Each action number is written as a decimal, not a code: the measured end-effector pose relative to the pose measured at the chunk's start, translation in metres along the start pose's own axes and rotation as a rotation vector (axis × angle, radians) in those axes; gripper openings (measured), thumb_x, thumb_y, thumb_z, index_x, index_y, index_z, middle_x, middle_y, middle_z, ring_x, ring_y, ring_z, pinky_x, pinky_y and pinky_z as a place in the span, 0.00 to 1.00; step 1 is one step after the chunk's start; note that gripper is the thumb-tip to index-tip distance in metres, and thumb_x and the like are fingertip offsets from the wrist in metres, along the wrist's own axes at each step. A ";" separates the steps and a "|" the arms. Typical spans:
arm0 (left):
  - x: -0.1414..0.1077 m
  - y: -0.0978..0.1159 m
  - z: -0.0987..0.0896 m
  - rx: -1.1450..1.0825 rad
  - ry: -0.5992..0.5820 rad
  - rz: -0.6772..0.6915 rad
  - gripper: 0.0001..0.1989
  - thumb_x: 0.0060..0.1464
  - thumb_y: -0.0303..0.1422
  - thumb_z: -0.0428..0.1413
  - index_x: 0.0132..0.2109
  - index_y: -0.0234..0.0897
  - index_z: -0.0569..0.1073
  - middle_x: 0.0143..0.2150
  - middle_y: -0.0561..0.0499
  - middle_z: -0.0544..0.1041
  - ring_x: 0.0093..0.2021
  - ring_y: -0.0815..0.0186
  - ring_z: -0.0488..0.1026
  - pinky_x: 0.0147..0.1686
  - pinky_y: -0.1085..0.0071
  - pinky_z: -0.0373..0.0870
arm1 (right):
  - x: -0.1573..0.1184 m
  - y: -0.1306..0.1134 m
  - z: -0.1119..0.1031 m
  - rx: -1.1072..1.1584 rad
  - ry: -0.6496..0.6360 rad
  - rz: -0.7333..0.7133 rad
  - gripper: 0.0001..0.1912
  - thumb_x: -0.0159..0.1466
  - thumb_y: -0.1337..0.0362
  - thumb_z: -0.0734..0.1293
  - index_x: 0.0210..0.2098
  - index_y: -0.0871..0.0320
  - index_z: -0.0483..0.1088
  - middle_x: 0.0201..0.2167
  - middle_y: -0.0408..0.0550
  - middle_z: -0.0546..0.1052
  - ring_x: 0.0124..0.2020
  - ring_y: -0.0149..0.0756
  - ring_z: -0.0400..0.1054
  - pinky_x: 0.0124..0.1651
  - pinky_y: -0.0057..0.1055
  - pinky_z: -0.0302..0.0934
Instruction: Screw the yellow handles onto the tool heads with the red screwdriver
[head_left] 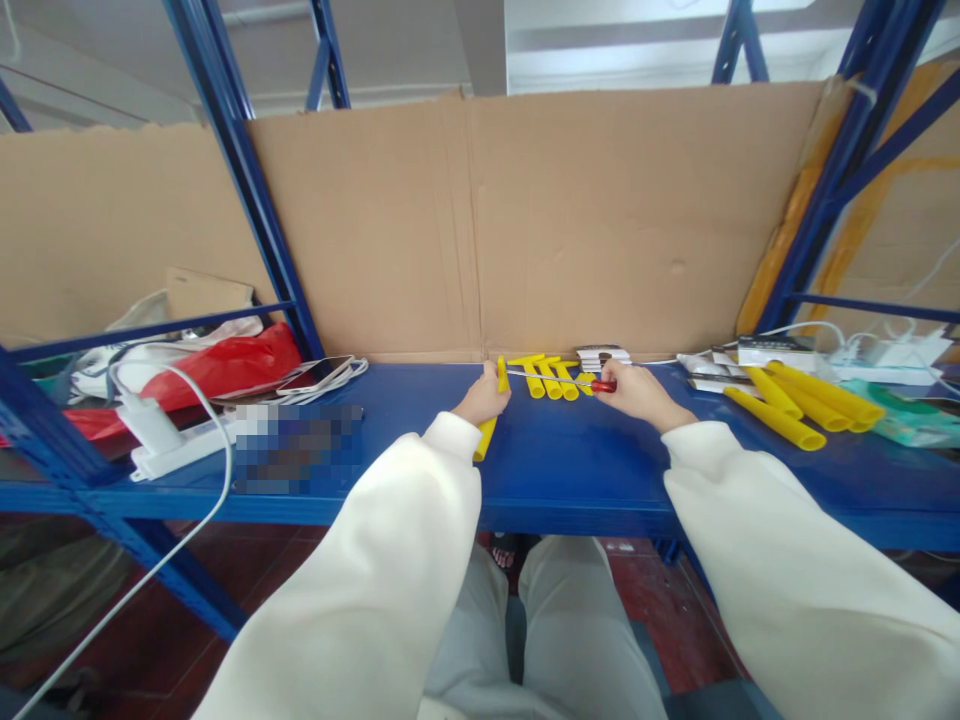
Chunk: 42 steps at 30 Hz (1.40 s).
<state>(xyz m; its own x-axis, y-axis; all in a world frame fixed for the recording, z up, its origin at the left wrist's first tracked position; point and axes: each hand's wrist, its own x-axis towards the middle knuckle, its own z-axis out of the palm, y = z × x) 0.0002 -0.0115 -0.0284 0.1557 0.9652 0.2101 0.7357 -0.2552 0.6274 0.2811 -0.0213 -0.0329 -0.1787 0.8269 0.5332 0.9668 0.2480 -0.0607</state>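
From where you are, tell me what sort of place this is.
Likely a small workshop: a blue metal shelf serves as a bench, backed by cardboard, with yellow tubes lying on it.

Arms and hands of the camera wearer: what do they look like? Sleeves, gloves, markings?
Left sleeve and right sleeve: plain off-white, long, loose, gathered into cuffs at the wrists. No markings visible on them. Left hand and right hand: no gloves.
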 end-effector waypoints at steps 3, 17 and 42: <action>0.001 -0.001 0.000 0.017 -0.014 -0.008 0.21 0.62 0.27 0.54 0.59 0.32 0.59 0.53 0.31 0.78 0.44 0.56 0.82 0.47 0.61 0.76 | -0.001 -0.005 -0.003 -0.028 -0.013 0.011 0.07 0.61 0.59 0.67 0.38 0.52 0.71 0.32 0.48 0.81 0.34 0.43 0.75 0.38 0.33 0.60; 0.001 -0.004 0.005 0.007 0.018 0.013 0.19 0.63 0.27 0.53 0.59 0.34 0.60 0.52 0.35 0.78 0.48 0.55 0.81 0.51 0.60 0.75 | 0.001 0.003 0.004 0.059 -0.061 -0.016 0.06 0.58 0.58 0.69 0.32 0.52 0.70 0.26 0.46 0.79 0.28 0.39 0.71 0.32 0.31 0.57; 0.000 -0.001 0.005 0.020 0.013 0.005 0.19 0.64 0.27 0.53 0.59 0.35 0.60 0.55 0.33 0.77 0.50 0.55 0.81 0.52 0.59 0.75 | 0.002 0.004 0.005 0.079 -0.083 0.024 0.08 0.54 0.62 0.68 0.26 0.52 0.62 0.23 0.43 0.74 0.25 0.36 0.67 0.28 0.29 0.53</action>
<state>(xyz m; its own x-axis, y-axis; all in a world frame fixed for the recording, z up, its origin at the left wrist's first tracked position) 0.0026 -0.0106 -0.0322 0.1513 0.9630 0.2232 0.7479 -0.2592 0.6111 0.2840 -0.0160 -0.0360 -0.1732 0.8713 0.4591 0.9542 0.2638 -0.1407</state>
